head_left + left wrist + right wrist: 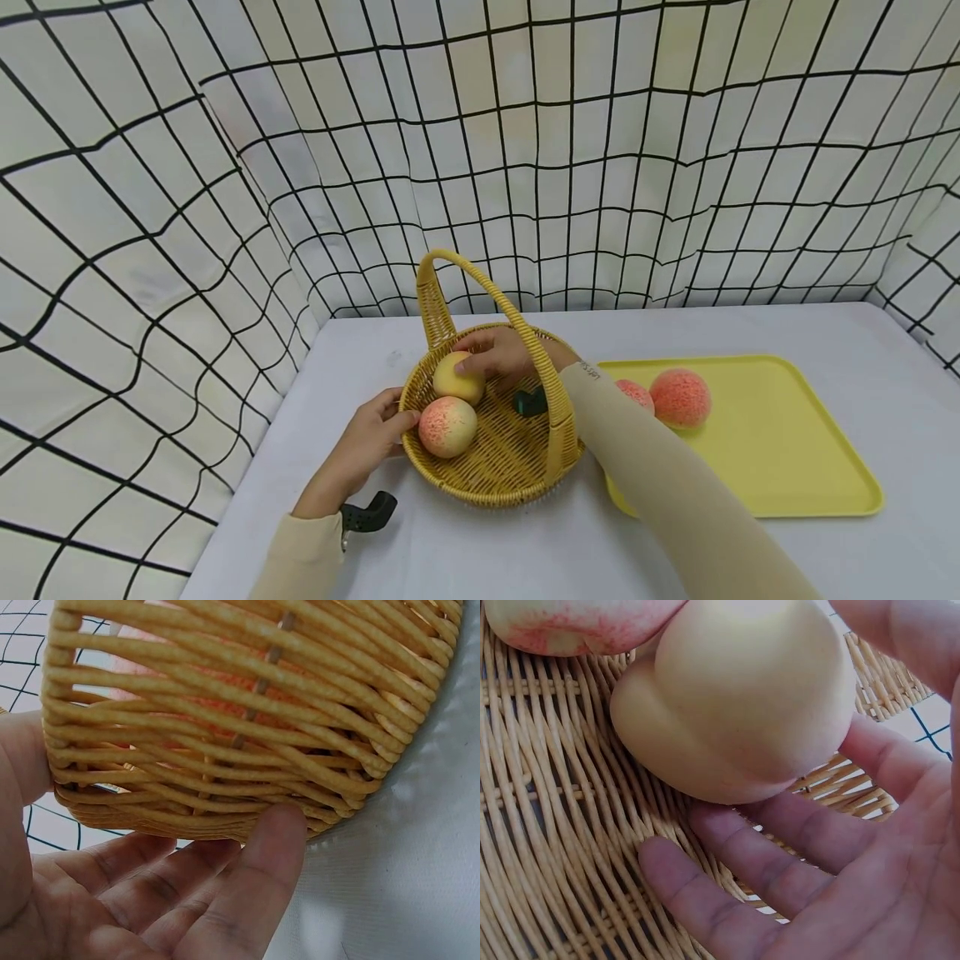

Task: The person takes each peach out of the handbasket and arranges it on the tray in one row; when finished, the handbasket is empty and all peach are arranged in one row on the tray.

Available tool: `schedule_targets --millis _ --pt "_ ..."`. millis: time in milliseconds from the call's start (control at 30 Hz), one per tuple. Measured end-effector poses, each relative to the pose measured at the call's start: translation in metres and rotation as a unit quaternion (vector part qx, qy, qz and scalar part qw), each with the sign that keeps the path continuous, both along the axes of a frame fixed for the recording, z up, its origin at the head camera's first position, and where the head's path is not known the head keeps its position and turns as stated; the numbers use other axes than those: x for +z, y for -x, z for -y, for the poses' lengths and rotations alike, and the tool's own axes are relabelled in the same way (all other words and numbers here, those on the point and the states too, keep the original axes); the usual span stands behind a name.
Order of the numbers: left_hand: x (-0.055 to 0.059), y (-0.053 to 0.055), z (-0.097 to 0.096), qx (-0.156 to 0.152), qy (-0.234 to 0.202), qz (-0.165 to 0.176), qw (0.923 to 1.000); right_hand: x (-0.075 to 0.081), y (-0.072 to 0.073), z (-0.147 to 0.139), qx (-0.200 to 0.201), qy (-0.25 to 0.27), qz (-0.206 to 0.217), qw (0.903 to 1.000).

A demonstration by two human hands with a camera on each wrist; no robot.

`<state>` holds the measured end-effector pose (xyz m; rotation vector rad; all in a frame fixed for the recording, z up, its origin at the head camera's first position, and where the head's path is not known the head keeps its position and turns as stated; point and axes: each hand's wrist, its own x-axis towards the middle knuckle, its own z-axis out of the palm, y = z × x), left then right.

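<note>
A yellow wicker basket (502,492) with a tall arched handle stands on the table, two peaches inside it. My left hand (375,429) grips its left side, thumb over the rim; in the left wrist view the fingers (274,855) lie against the woven outside. Reaching in under the handle, my right hand (501,354) holds the pale yellow peach (458,379) between thumb and fingers. That peach (742,697) touches or nearly touches the basket's weave in the right wrist view. Right in front of it lies the pink-speckled peach (447,427), near my left thumb.
A yellow tray (780,450) lies to the right, bearing a red peach (680,398) and another red peach (634,393) partly hidden by my right sleeve. White walls with black netting (570,183) enclose the back and sides of the white table (450,550).
</note>
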<state>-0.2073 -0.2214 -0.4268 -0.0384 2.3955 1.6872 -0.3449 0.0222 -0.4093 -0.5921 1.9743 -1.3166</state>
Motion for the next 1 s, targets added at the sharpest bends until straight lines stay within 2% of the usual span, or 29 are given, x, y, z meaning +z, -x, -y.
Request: schedule_targets --millis 267,500,633,767,867,1000 --pt "0.0 0.0 0.0 0.001 -0.002 0.0 1.0 -0.005 0.002 0.003 -0.005 -0.002 0.016 0.9999" --pt "0.001 0.0 0.0 -0.001 -0.007 -0.001 1.0 -0.004 0.001 0.0 0.004 -0.042 -0.008 0.9991" --pt "0.0 0.0 -0.001 -0.001 -0.007 -0.002 1.0 -0.005 0.001 -0.005 0.003 -0.035 0.005 0.9994" --pt "0.001 0.001 -0.001 0.001 -0.003 -0.003 1.0 0.006 -0.006 -0.013 0.029 -0.008 0.029 0.9992" --pt "0.002 0.001 -0.001 0.001 -0.001 -0.003 1.0 0.012 -0.012 -0.018 0.06 0.019 0.061 0.9962" --pt "0.002 0.0 -0.002 0.0 -0.002 -0.004 1.0 0.011 -0.013 -0.021 0.09 0.032 0.079 0.9923"
